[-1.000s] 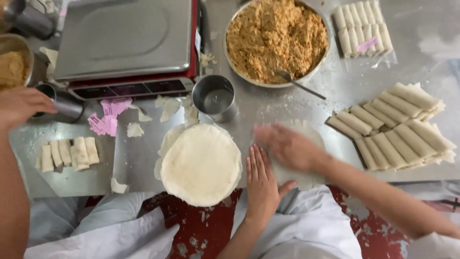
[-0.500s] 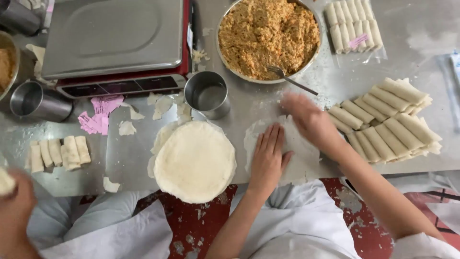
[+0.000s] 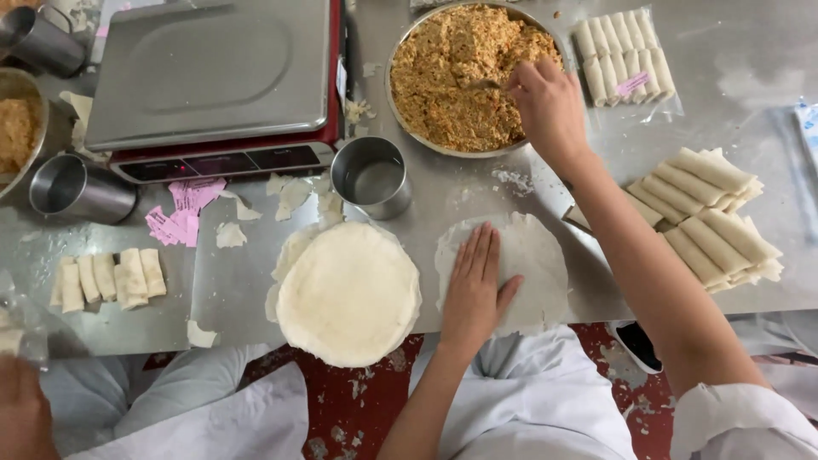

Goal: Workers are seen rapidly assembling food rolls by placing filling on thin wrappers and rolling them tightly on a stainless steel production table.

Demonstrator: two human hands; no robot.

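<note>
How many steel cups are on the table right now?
3. One steel cup stands between the stack of wrappers and the bowl of filling; one lies left below the scale; one at top left, partly cut off.

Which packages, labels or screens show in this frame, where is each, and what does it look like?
Clear plastic bag of pale rolls, top right, beside the filling bowl; flat, rectangular.
Small pink label inside that bag; slanted rectangle.
Loose pink paper slips, left of the steel cup; crumpled.
Dark display strip along the red scale's front; narrow.
Blue-and-white packet, right edge; mostly cut off.
</note>
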